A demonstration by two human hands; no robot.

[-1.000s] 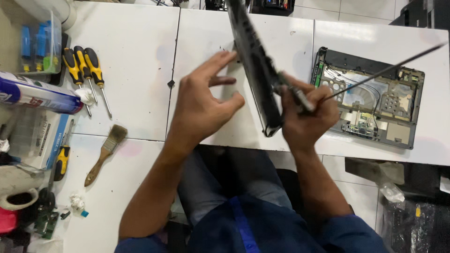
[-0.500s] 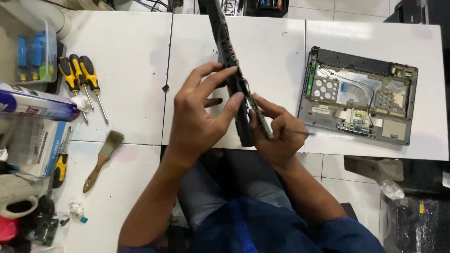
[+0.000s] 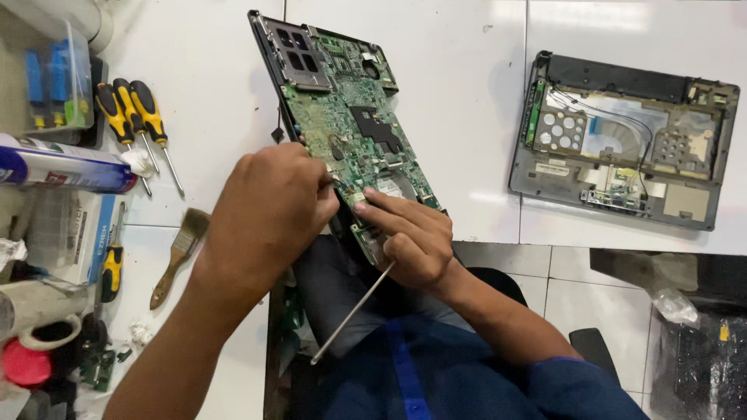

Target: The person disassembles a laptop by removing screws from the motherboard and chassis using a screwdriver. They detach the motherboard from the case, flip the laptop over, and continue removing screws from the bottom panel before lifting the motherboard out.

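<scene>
A green laptop circuit board in its dark frame (image 3: 342, 117) lies tilted across the white table, its near end over my lap. My left hand (image 3: 268, 214) grips the board's near left edge. My right hand (image 3: 408, 237) rests its fingers on the board's near end and holds a thin metal rod-like tool (image 3: 352, 313) that points down toward my lap.
A grey opened laptop base (image 3: 622, 144) lies at the right on the white table (image 3: 467, 93). Yellow-handled screwdrivers (image 3: 132, 117), a spray can (image 3: 62, 165), a paintbrush (image 3: 179, 257), a clear box (image 3: 54, 82) and tape rolls (image 3: 31, 342) crowd the left.
The board was held on edge between both hands; it has turned so its green component face looks up. The thin tool, earlier pointing up right, now points down toward my lap.
</scene>
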